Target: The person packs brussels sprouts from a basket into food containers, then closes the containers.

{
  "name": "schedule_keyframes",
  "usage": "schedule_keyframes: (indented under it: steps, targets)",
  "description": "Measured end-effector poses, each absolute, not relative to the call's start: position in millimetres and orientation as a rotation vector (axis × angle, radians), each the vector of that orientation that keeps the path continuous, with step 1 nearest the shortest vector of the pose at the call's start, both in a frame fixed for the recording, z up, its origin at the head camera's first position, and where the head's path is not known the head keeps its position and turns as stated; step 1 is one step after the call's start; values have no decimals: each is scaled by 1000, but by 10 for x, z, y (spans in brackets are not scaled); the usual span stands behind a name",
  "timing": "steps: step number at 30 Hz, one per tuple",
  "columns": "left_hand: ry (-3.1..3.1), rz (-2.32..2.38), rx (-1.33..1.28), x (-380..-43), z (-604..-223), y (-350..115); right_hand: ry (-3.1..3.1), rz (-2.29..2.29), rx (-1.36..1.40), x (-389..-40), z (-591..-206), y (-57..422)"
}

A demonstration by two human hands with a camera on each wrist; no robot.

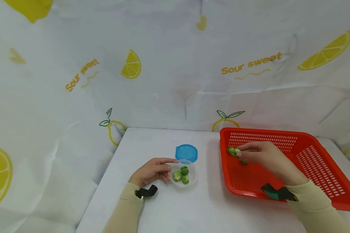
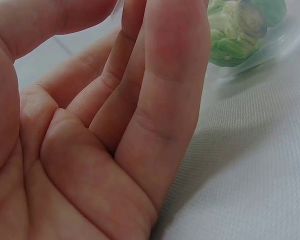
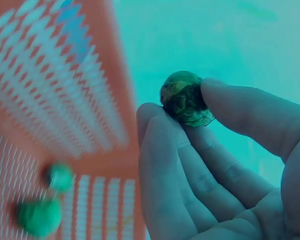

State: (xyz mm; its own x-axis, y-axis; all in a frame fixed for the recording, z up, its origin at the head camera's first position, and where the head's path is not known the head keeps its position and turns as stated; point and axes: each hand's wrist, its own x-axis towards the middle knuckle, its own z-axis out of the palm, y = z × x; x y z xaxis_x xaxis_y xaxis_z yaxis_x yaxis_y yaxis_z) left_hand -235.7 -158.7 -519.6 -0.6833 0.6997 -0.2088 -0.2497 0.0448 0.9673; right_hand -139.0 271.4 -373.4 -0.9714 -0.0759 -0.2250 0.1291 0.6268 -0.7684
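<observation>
My left hand (image 1: 153,171) grips the left side of a small clear plastic bowl (image 1: 194,178) on the table. Three Brussels sprouts (image 1: 184,170) lie inside that bowl, and part of one sprout (image 2: 235,50) appears past the fingers in the left wrist view. Over the left end of a red plastic basket (image 1: 265,130), my right hand (image 1: 269,160) pinches a single Brussels sprout (image 3: 186,100) between thumb and fingertips. Two more sprouts lie in the basket, one sprout (image 3: 39,217) nearer and another sprout (image 3: 60,176) behind it in the right wrist view.
A blue lid (image 1: 186,152) lies flat just behind the bowl. White cloth (image 1: 151,139) covers the table, and a lemon-printed sheet (image 1: 175,64) hangs behind it. The basket's raised, slotted walls stand between the right hand and the bowl.
</observation>
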Motion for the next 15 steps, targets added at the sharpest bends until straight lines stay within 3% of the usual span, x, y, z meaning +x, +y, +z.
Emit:
schedule_keyframes:
  steps: [15]
  targets:
    - [1619, 1725, 476, -2402, -5246, -1603, 2526, -1446, -10, -1375, -3980, 1374]
